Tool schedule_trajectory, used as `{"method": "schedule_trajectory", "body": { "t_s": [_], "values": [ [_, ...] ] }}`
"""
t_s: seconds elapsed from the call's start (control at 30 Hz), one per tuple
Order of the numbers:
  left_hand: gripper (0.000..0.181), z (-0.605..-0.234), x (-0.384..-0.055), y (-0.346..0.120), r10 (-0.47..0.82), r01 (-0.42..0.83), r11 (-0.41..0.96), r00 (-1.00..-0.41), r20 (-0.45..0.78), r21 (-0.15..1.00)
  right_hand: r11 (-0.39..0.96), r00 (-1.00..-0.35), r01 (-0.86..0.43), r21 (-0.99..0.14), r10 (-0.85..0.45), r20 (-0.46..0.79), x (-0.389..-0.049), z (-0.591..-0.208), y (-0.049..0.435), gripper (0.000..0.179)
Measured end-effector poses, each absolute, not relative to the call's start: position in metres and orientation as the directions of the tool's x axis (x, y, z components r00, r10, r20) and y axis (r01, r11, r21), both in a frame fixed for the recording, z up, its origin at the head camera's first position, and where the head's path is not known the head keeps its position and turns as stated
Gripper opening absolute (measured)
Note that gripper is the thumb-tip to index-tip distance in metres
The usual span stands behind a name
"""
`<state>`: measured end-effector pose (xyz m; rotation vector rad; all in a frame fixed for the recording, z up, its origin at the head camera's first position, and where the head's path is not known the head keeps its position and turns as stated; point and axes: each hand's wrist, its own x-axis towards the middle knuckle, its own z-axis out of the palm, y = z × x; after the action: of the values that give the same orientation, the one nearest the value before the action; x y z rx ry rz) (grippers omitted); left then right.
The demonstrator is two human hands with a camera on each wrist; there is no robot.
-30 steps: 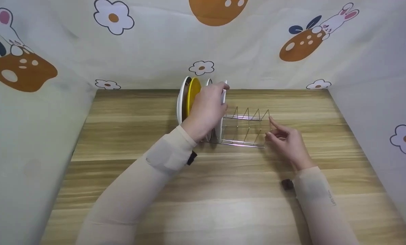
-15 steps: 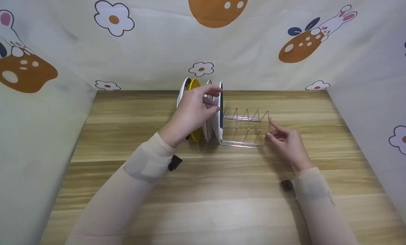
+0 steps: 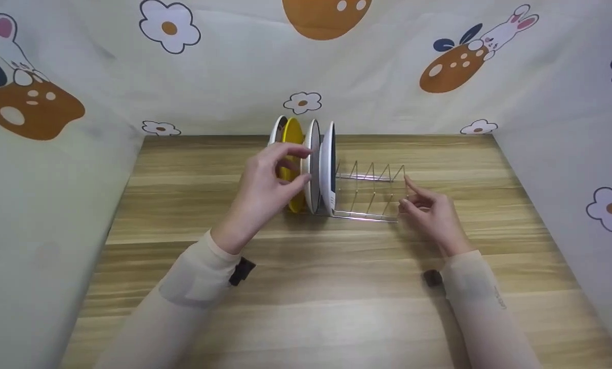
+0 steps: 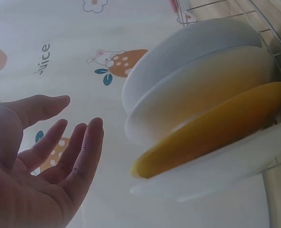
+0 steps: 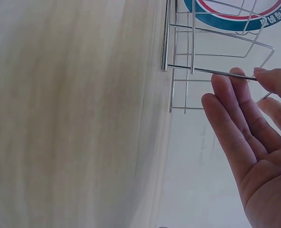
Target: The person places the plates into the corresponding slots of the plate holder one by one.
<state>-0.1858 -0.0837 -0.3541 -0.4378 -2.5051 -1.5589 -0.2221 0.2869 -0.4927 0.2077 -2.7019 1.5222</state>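
Observation:
A wire dish rack [image 3: 366, 219] carries several plates upright in its left half. From left, these are a white plate [image 3: 277, 129], a yellow plate [image 3: 292, 132], a white plate with a greyish face [image 3: 314, 179] and a white plate with a dark-edged face [image 3: 327, 171]. My left hand [image 3: 265, 184] has loosely bent, parted fingers and holds nothing; in the left wrist view a gap separates it from the yellow plate [image 4: 216, 126]. At the rack's right end, my right hand [image 3: 434, 218] pinches the end wire [image 5: 216, 72] between thumb and fingers.
The rack stands on a wood-grain table [image 3: 326, 297], near its back edge. Patterned cloth [image 3: 234, 77] with fruit, rabbits and flowers encloses the back and sides. In the right wrist view, a teal-and-red rim [image 5: 211, 21] shows on the nearest plate.
My left hand has let go of the rightmost plate and drawn back left and toward me. That plate now leans slightly left in the rack. My right hand keeps its place.

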Motion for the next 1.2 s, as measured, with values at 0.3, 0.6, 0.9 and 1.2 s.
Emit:
{"method": "schedule_trajectory", "body": {
  "t_s": [0.3,0.6,0.9,1.2],
  "values": [
    [0.038,-0.383,-0.177,-0.104,0.061,0.295,0.387,-0.954,0.295,0.874,0.515,-0.994,-0.089,-0.853,-0.099,0.044,-0.209,-0.463,0.27,0.061],
    [0.042,-0.408,-0.172,-0.12,-0.043,0.262,0.483,-0.946,0.322,0.835,0.503,-0.99,-0.134,-0.854,-0.108,0.092,-0.217,-0.481,0.283,0.063],
    [0.05,-0.432,-0.169,-0.13,-0.1,0.207,0.56,-0.945,0.313,0.803,0.551,-0.985,-0.171,-0.817,-0.105,0.135,-0.236,-0.479,0.299,0.045],
    [0.049,-0.45,-0.169,-0.128,-0.106,0.168,0.61,-0.951,0.29,0.774,0.55,-0.977,-0.212,-0.808,-0.13,0.168,-0.264,-0.474,0.303,0.037]
  ]
}}
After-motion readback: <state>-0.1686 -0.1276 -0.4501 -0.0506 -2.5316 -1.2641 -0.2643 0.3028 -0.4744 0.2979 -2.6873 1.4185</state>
